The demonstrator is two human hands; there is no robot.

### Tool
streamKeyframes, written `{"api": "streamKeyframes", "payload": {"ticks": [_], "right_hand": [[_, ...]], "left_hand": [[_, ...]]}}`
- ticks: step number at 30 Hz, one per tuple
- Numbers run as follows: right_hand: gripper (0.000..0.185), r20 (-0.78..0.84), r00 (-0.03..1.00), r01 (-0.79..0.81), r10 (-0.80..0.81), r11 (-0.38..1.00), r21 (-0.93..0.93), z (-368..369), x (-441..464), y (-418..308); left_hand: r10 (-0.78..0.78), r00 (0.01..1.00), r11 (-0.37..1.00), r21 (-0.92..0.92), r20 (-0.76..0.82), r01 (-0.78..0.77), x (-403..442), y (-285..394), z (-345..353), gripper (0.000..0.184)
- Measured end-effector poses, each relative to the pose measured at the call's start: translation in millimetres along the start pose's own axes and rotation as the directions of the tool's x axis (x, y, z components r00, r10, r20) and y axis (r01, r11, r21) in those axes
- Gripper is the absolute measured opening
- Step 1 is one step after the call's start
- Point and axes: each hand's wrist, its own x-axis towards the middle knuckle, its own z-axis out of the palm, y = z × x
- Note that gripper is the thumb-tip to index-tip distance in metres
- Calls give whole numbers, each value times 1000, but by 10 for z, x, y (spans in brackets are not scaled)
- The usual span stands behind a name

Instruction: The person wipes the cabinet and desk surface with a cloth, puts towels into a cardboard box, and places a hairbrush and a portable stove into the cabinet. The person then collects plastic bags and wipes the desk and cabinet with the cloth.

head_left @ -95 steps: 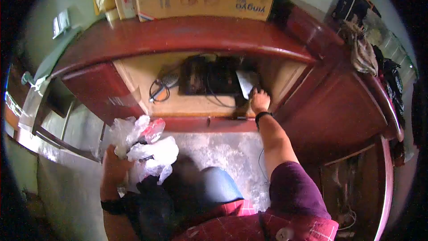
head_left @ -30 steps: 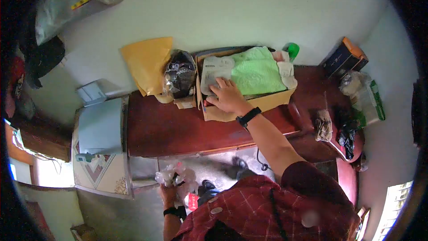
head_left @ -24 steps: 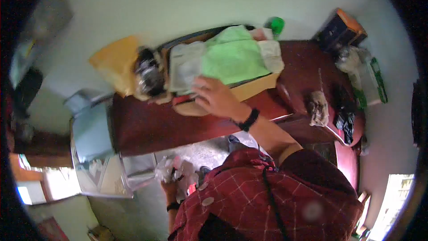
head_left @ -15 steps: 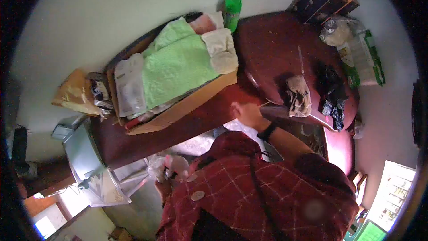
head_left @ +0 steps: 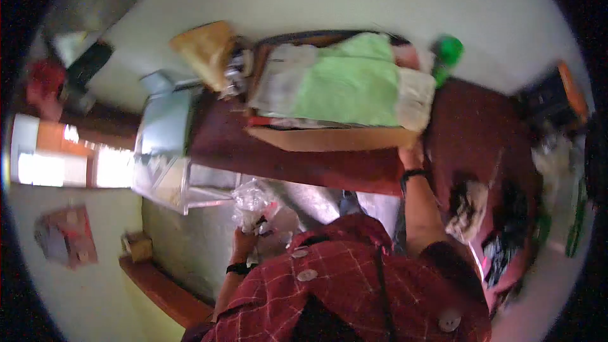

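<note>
At the lower left, my left hand (head_left: 246, 239) is closed around crumpled clear plastic bags (head_left: 253, 199), which bulge above and beside the fingers. My right hand (head_left: 411, 157) reaches up to the front right corner of an open cardboard box (head_left: 342, 139). Its fingers are blurred there, so I cannot tell whether they grip the cardboard. Folded cloths fill the box: a light green towel (head_left: 348, 85) in the middle, a greyish-white packet or cloth (head_left: 285, 79) to the left and a white cloth (head_left: 415, 95) on the right.
The box stands on a dark red table (head_left: 304, 168) against the wall. Behind it are a brown paper bag (head_left: 206, 50) and a green can (head_left: 448, 54). A beige cloth (head_left: 467, 212) and a black plastic bag (head_left: 499, 256) lie on the right. A pale cabinet (head_left: 166, 123) stands left.
My view has turned left, so the box now sits further right in it. My right hand has moved from over the table's front edge to the box's corner. My left hand still holds the plastic bags.
</note>
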Motion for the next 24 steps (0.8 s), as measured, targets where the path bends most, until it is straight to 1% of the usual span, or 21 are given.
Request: {"api": "streamKeyframes", "payload": {"ticks": [1,2,3,4,5,6,7,8,9,10,11,12,13,14,16,17,19,21,22,23,24], "right_hand": [[39,192,960,-178,202,975,-137,3,-2,-6],[38,368,845,-272,388,904,-329,8,3,-12],[30,339,850,-361,404,914,-184,-74,24,-106],[30,203,932,-270,300,949,-165,67,-99,-4],[30,59,983,-163,175,972,-167,170,-145,148],[31,242,807,-501,539,841,-203,66,-21,97],[31,295,800,-470,522,852,-232,-178,89,-123],[31,347,791,-436,503,863,-256,-452,214,-365],[32,303,892,-273,336,934,-231,-375,164,-317],[33,246,957,-97,155,968,-233,-294,106,-258],[36,128,985,-72,115,952,-298,-218,96,-175],[36,367,687,-433,627,759,-486,-172,214,-197],[31,263,915,-189,307,900,-392,-186,153,-174],[41,453,870,95,195,835,-542,-142,129,-75],[33,361,917,89,168,797,-597,37,76,149],[33,435,869,81,238,797,-598,250,111,492],[35,565,738,68,368,793,-605,642,176,1121],[35,601,719,101,350,803,-588,694,127,927],[35,596,714,92,368,794,-601,547,159,801],[34,583,712,75,391,783,-618,406,200,723],[34,562,714,53,418,768,-638,350,232,700]], "left_hand": [[6,1000,1000,-25,4,-6,-41,-269,135,42],[12,1000,999,-49,8,-11,-73,-535,269,41],[141,989,916,-375,-43,-147,-240,-1061,450,43],[94,994,886,-452,-49,-106,-338,-1289,458,45],[47,997,847,-526,-55,-69,-435,-1518,468,48],[-196,981,906,-382,5,183,-720,-1563,412,51],[-147,988,733,-676,-50,75,-1027,-1442,338,50],[-129,983,480,-876,-130,-53,-1308,-1258,281,49],[-163,975,454,-889,-149,-60,-1463,-1436,366,49],[-332,935,604,-789,-123,111,-1724,-1707,379,49],[-505,854,689,-653,-120,315,-2023,-1920,428,49],[-552,823,661,-673,-134,334,-2262,-2019,444,49],[-579,794,732,-547,-184,406,-2456,-2064,421,50],[-594,770,779,-407,-232,478,-2610,-2063,405,50],[-628,720,774,-337,-295,537,-2723,-2723,665,56],[-546,788,837,-219,-285,501,-2820,-2816,668,57],[-469,851,883,-110,-237,456,-2884,-2933,715,60],[-519,829,848,-252,-211,466,-2818,-2870,583,63],[-558,805,802,-380,-201,461,-2706,-2690,511,64],[-573,794,792,-388,-203,472,-2649,-2499,422,64],[-510,831,854,-249,-221,457,-2571,-2277,325,65]]}}
